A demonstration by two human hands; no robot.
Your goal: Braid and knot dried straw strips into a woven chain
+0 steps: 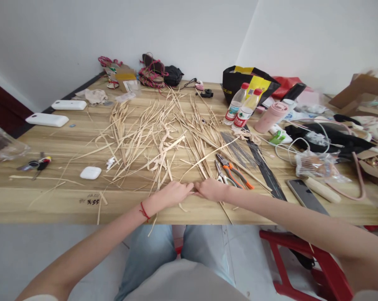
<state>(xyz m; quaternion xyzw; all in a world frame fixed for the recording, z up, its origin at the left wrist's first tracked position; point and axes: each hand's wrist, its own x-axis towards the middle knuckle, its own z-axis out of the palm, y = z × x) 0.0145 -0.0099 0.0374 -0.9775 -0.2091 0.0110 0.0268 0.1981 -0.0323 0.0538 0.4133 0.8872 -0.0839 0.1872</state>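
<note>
My left hand (178, 193) and my right hand (211, 189) meet near the front of the table, their fingers closed and fingertips almost touching. Something thin seems pinched between them, but the fingers hide it; I cannot make out what it is. Pale dry plant strips (138, 138) lie loose and tangled just beyond my hands. Among them is a twisted, braided-looking piece (162, 146). Close by my right hand lie scissors (222, 173) and pliers with orange and grey handles (231, 169).
Two red-capped bottles (243, 110), a pink tumbler (271, 117) and a black-and-yellow bag (229, 81) stand at the back right. A phone (304, 194) lies at the right. On the left are a white earbud case (91, 172) and keys (38, 164). A red stool (279, 259) is below.
</note>
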